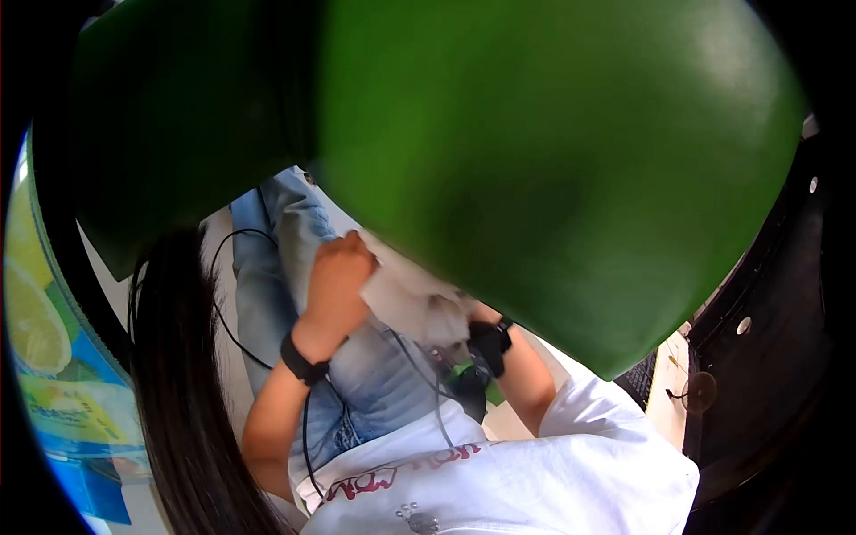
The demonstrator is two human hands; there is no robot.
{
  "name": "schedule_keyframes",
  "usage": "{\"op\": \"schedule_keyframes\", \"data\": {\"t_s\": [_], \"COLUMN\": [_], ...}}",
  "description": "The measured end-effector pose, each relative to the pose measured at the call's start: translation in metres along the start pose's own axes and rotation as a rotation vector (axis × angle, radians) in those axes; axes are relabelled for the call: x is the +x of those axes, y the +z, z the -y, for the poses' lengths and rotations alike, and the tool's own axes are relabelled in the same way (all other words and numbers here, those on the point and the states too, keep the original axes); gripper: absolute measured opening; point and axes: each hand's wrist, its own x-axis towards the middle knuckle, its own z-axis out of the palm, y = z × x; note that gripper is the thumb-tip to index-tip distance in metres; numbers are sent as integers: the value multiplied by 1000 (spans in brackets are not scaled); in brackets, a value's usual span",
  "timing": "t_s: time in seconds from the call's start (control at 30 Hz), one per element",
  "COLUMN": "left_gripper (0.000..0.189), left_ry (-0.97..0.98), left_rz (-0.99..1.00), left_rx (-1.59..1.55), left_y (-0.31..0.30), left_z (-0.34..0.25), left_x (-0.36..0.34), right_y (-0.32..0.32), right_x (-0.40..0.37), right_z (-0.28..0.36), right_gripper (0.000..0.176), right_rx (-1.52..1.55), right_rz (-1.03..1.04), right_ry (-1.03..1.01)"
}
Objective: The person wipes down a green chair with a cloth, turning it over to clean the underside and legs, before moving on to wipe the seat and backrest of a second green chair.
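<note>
The white cloth (412, 301) is in the middle, right under the edge of the big green thing (553, 160). It is bunched up. Its long way goes from the top left down to the bottom right. The top end points up at the green edge and touches it. The bottom end hangs down over the lap.

The left hand (336, 272) is at the top end of the cloth. Its fingers are curled tight, and they grip the cloth. The back of the hand faces us. A black band (303, 360) goes round that wrist.

The right hand (483, 315) is at the bottom end of the cloth. Most of it is hidden behind the cloth and the green thing. I cannot tell if it is open or closed. A black watch (492, 342) sits on that wrist. The two hands are apart, one at each end of the cloth.

Under the hands are blue jeans (272, 259). A thin black cable (234, 332) loops across them. Lower down is a white shirt (544, 473) with red letters. Long dark hair (183, 383) hangs on the left side.
</note>
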Motion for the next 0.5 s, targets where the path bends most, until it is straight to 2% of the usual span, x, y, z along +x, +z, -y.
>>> {"op": "schedule_keyframes", "data": {"t_s": [0.1,0.23,0.37,0.5], "left_gripper": [19,19,20,30], "left_ry": [-94,-157,-183,-198], "left_rz": [-73,-147,-173,-159], "left_rx": [188,268,357,254], "left_y": [5,17,8,-14], "left_z": [38,76,76,53], "left_x": [0,4,15,20], "right_y": [36,70,94,91], "right_x": [27,55,78,80], "right_z": [-5,-13,-21,-29], "right_gripper": [31,31,31,32], "right_rx": [63,130,190,291], "right_rz": [40,83,123,126], "right_ry": [27,76,131,165]}}
